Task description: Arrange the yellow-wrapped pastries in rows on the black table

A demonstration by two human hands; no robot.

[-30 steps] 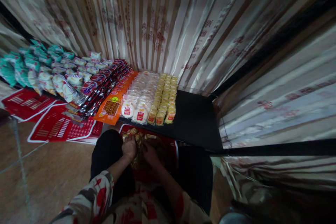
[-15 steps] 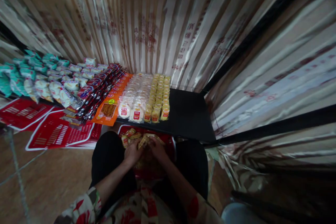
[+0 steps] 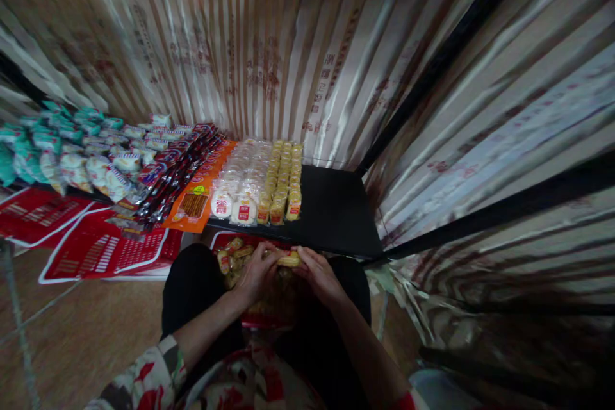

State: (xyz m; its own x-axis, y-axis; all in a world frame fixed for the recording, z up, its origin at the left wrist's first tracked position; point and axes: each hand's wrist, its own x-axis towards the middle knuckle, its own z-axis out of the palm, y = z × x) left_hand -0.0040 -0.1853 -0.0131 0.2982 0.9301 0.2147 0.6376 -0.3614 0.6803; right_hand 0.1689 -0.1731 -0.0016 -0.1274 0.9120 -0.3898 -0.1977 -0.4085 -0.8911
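Between my knees sits a red basket (image 3: 217,242) with small yellow-wrapped snack packs (image 3: 234,261) heaped in it. Over the basket, my left hand (image 3: 257,272) and my right hand (image 3: 317,269) face each other. Both sets of fingers are closed on one yellow snack pack (image 3: 289,260), the left at one end and the right at the other. On the black shelf (image 3: 336,205) ahead stand rows of yellow snack packs (image 3: 277,208), lined up beside rows of white round cracker packs (image 3: 243,208).
Left along the shelf lie an orange pretzel-stick bag (image 3: 195,205), dark red packets (image 3: 168,173), white packs (image 3: 110,179) and green packs (image 3: 29,154). Red baskets (image 3: 110,243) sit below. A striped curtain (image 3: 269,45) and black frame bars (image 3: 446,64) border the shelf.
My hands have moved up and right, and a yellow snack pack now spans the gap between them. My right hand has shifted away from the left. The whole view has turned slightly.
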